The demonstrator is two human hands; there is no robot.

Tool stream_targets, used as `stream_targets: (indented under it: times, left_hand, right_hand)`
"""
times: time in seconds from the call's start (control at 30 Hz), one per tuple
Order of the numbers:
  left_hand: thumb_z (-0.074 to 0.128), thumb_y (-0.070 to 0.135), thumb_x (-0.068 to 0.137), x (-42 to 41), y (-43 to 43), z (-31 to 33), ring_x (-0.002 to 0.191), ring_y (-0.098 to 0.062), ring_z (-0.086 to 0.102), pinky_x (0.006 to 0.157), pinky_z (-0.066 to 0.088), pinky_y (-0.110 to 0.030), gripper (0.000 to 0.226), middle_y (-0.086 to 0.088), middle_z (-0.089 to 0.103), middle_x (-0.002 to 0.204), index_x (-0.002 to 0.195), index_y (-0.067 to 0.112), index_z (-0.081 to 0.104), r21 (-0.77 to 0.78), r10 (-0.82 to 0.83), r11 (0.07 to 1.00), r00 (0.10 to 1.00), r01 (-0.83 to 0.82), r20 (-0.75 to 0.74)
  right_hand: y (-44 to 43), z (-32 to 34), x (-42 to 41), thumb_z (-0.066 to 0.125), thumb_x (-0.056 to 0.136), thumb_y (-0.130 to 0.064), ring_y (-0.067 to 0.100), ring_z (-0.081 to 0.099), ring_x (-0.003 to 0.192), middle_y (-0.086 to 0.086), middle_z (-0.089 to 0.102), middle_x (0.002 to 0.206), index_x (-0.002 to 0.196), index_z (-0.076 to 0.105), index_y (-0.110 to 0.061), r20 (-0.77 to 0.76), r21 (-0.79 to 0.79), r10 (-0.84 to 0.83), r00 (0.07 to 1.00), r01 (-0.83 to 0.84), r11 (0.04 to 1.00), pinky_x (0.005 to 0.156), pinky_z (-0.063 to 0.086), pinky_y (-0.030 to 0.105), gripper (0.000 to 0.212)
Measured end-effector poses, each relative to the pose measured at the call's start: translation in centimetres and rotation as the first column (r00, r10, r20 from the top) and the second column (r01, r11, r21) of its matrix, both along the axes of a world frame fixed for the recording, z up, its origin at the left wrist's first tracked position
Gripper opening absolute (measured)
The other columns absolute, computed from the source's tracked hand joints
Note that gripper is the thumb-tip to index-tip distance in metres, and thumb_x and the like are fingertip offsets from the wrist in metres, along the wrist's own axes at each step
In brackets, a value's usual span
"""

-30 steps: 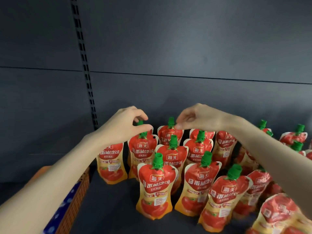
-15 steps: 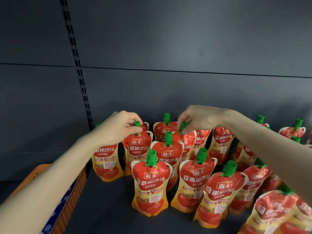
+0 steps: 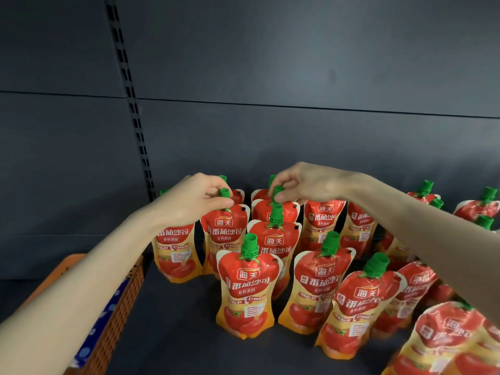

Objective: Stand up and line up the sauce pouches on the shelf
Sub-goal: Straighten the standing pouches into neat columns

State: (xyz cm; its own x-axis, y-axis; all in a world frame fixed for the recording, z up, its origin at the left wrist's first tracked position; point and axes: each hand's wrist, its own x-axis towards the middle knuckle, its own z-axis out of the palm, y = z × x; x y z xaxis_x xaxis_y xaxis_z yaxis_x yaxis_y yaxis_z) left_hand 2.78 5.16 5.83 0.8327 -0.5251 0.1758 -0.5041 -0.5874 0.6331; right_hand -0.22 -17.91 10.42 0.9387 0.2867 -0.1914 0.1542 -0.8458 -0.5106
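Change since a moment ago is on your right side. Your right hand (image 3: 305,185) took the green cap (image 3: 278,191) of a tomato sauce pouch (image 3: 276,213) that was tilted half a second ago. Now this pouch stands nearly straight in the middle column, just behind the centre pouch (image 3: 273,239). Thumb and fingers are pinched on that cap. Your left hand (image 3: 197,201) keeps its pinch on the cap of the neighbour pouch (image 3: 226,231) at centre left. I judge that the back rows are almost in order. Each pouch is red above and yellow below, glossy and soft-walled, with a ribbed green screw cap. On the dark shelf (image 3: 176,320), the leaning pouches (image 3: 446,339) at the lower right are not yet stood up.
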Motion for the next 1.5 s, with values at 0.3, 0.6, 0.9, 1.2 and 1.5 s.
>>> stream_targets:
  times: [0.3,0.6,0.9,1.2,1.5]
  left_hand:
    - [0.060,0.024,0.088,0.38,0.06,0.06,0.087,0.001,0.064,0.079,0.049,-0.013,0.015,0.003,0.070,0.098,0.101,0.018,0.065,-0.009,-0.015,1.000,1.000,0.015,0.022]
    - [0.060,0.022,0.089,0.48,0.03,-0.05,0.090,-0.001,0.065,0.084,0.052,-0.020,0.014,0.003,0.071,0.098,0.101,0.017,0.064,-0.021,-0.021,1.000,0.999,0.022,0.031]
    - [0.059,0.023,0.089,0.53,0.22,0.04,0.093,-0.003,0.065,0.087,0.052,-0.025,0.014,0.002,0.071,0.101,0.102,0.018,0.064,0.003,-0.029,1.000,0.999,0.029,0.029]
    - [0.060,0.023,0.089,0.61,0.53,0.02,0.094,-0.005,0.064,0.085,0.051,-0.023,0.016,0.000,0.070,0.103,0.103,0.017,0.064,0.017,-0.016,1.000,0.999,0.015,0.047]
    - [0.061,0.024,0.088,0.45,0.58,-0.11,0.093,-0.002,0.063,0.082,0.048,-0.015,0.019,0.000,0.067,0.111,0.106,0.018,0.063,-0.003,-0.014,1.000,0.999,0.014,0.041]
  right_hand:
    - [-0.18,0.07,-0.34,0.055,0.093,-0.020,0.020,0.065,0.103,0.007,0.070,0.109,0.112,0.063,-0.016,-0.016,-0.005,0.012,1.000,-0.012,1.000,0.097,0.049,0.042,0.020]
    - [-0.08,0.02,-0.45,0.055,0.093,-0.020,0.011,0.066,0.098,-0.002,0.071,0.106,0.111,0.064,-0.018,0.014,-0.009,0.020,1.000,-0.020,1.000,0.096,0.050,0.038,0.020]
    - [-0.15,-0.25,-0.37,0.056,0.093,-0.021,-0.004,0.060,0.091,-0.006,0.067,0.107,0.113,0.064,-0.018,0.030,-0.007,0.021,0.999,-0.020,1.000,0.091,0.048,0.023,0.021]
    - [0.09,-0.30,-0.36,0.055,0.093,-0.021,0.010,0.065,0.099,-0.002,0.068,0.110,0.110,0.064,-0.021,0.029,0.000,0.014,0.999,-0.014,1.000,0.096,0.050,0.033,0.019]
    - [0.28,-0.19,-0.54,0.055,0.093,-0.021,0.009,0.064,0.099,-0.002,0.067,0.110,0.113,0.062,-0.018,0.034,-0.023,0.009,0.999,-0.008,1.000,0.093,0.048,0.024,0.021]
